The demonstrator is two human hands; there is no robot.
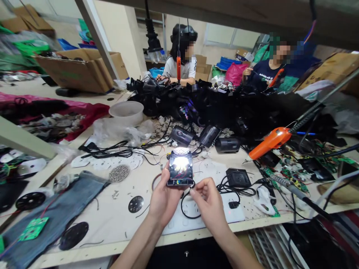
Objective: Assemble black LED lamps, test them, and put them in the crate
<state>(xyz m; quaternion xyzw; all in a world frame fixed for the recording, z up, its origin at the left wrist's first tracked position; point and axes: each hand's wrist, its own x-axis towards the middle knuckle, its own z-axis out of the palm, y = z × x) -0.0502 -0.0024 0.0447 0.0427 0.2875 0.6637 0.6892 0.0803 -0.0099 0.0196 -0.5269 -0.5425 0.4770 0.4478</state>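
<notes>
My left hand (164, 192) is closed around a small black LED lamp unit (180, 173), with fingers beneath and the thumb along its left side. Its light glows bright white, and thin red wires run across its face. At the unit's lower right corner, my right hand (206, 196) pinches a black cable (183, 209) that loops down below. Whether the cable's end sits in the unit is hidden by my fingers. Under both hands lies a white power strip (235, 213). A black adapter (238, 178) with coiled leads is to the right.
An orange electric screwdriver (270, 142) hangs at right, near a soldering iron (294, 192) and loose circuit boards. Black housings (228, 144) are heaped behind. A dish of screws (119, 173) and a denim cloth (64, 201) are on the left. Two people sit opposite.
</notes>
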